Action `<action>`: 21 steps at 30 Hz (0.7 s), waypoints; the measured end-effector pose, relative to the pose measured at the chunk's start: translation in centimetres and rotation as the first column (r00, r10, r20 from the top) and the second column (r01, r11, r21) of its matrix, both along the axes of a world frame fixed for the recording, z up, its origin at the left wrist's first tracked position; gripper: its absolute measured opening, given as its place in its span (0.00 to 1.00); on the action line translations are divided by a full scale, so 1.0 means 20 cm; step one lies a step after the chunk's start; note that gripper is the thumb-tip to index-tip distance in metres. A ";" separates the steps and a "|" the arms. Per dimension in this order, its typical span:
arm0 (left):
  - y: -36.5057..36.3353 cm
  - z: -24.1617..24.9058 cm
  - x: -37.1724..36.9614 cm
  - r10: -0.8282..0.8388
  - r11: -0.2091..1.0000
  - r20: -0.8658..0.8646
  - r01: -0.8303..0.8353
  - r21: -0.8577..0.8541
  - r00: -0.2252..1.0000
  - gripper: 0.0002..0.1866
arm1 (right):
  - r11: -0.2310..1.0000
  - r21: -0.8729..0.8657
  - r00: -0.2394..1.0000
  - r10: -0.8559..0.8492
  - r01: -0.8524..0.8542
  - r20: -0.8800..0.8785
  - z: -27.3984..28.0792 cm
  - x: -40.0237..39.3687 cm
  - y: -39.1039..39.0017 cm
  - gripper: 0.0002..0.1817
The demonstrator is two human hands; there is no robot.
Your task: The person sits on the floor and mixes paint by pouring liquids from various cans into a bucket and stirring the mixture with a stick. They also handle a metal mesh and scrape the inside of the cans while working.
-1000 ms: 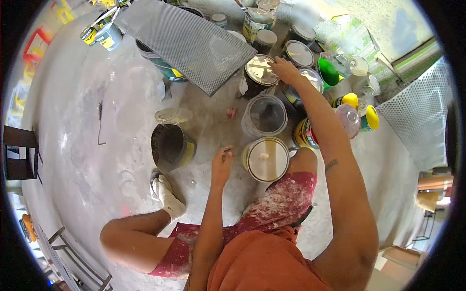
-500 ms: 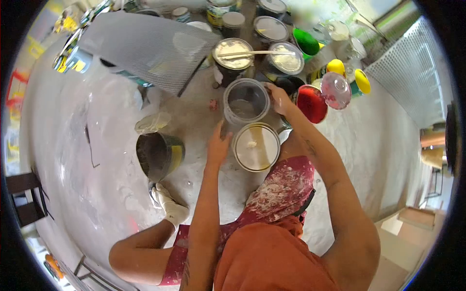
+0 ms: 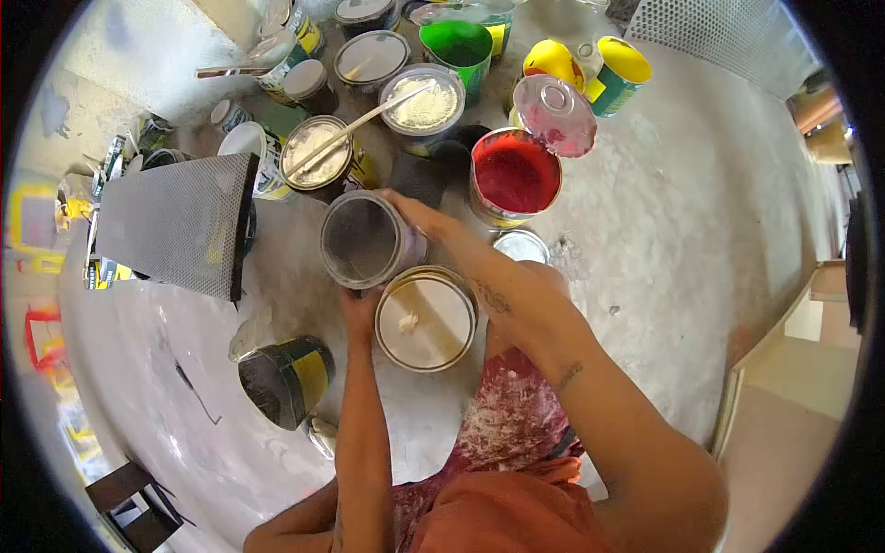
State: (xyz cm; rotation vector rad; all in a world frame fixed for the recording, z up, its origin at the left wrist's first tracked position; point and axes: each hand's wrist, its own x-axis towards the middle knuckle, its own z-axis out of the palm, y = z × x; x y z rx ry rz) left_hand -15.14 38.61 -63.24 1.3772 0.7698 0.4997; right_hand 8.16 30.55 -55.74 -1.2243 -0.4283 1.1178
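Note:
A clear grey plastic tub (image 3: 361, 241) with a pale rim is between my hands, its open mouth facing up at me. My right hand (image 3: 415, 214) grips the tub's far right side, fingers partly behind it. Against its near side is my left hand (image 3: 361, 309), closed, with the fingertips hidden under the tub. Right beside it, nearer my body, stands a round can (image 3: 429, 323) with a whitish top and a small lump on it. Just beyond the tub is a bucket of cream-coloured material (image 3: 318, 157) with a flat stick (image 3: 359, 129) lying across its top.
The stick also rests on a second cream-filled tub (image 3: 424, 101). A red paint bucket (image 3: 516, 180) with a clear lid (image 3: 556, 115) leaning on it stands right. Green (image 3: 458, 55) and yellow (image 3: 622, 74) containers are behind. A dark bucket (image 3: 286, 380) tips over at left, near a perforated panel (image 3: 175, 226).
My view has turned to the right, so the buckets and panel appear further left. Both hands stay on the grey tub, and the left fingers now sit further under its near side.

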 end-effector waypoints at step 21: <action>-0.22 0.53 -0.96 0.495 0.772 0.245 -0.551 0.316 0.834 0.39 | 0.826 0.387 0.909 0.338 -0.410 0.243 0.55 -0.60 0.15 0.33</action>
